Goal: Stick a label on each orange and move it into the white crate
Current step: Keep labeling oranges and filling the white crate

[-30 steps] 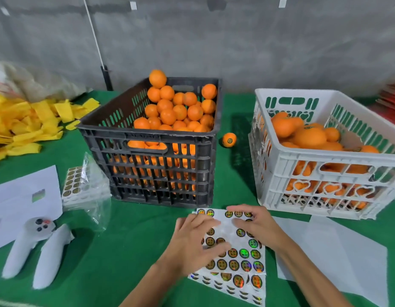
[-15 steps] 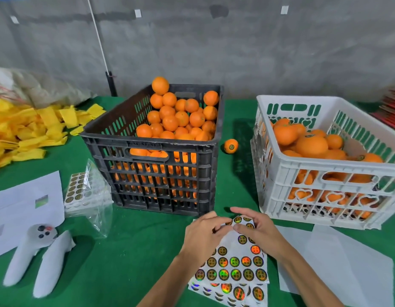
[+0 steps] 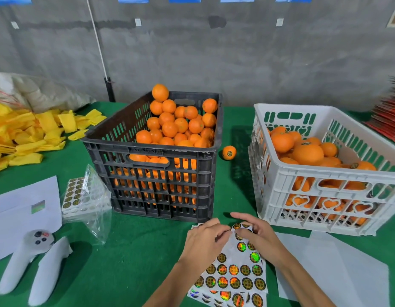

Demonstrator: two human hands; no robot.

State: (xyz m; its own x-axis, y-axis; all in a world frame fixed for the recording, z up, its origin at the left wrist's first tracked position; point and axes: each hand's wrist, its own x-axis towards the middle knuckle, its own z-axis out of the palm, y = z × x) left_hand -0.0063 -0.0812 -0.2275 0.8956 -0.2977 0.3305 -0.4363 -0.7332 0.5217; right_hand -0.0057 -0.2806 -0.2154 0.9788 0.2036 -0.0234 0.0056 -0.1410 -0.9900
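Note:
A sheet of round holographic labels (image 3: 236, 273) lies on the green table in front of me, on top of more sheets. My left hand (image 3: 203, 242) has its fingers curled and pinches a label at the sheet's top edge. My right hand (image 3: 258, 234) holds that same top edge between thumb and fingers, index finger stretched out. The black crate (image 3: 147, 151) behind is heaped with oranges (image 3: 181, 125). The white crate (image 3: 302, 180) at right holds labelled oranges (image 3: 307, 152). One labelled orange (image 3: 229, 152) lies loose on the table between the crates.
At left are a bagged stack of label sheets (image 3: 81, 196), white paper (image 3: 21, 209), a white controller (image 3: 26, 262) and a pile of yellow foam sleeves (image 3: 26, 134). White backing sheets (image 3: 338, 269) lie at right; red packets (image 3: 389, 116) sit at the far right edge.
Both hands moved from lying flat on the sheet up to its top edge and now pinch there. The view has tilted up a little.

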